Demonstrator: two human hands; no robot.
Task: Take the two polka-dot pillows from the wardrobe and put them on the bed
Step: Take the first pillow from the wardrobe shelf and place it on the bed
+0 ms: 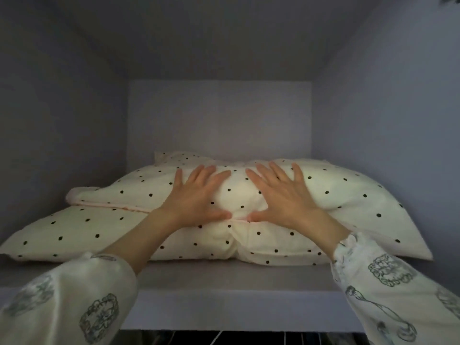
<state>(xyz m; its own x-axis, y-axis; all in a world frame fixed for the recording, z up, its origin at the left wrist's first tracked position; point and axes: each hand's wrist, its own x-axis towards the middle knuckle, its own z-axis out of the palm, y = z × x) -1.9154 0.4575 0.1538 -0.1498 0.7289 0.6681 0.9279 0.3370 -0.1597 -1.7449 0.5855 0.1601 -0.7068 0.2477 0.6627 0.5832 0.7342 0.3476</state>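
Head view: the upper pillow point(249, 192) was stacked on the lower pillow point(99, 235) on the wardrobe shelf point(224, 277), pressed by the left hand point(196, 197) and right hand point(281, 197), fingers spread flat, nothing gripped; a slip or a dragged lower pillow was judged likely.

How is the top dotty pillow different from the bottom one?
The top pillow lies on the bottom pillow, which lies on the shelf. Both hands, left hand and right hand, press the top one; the bottom one sticks out nearer. Both are cream with black dots.
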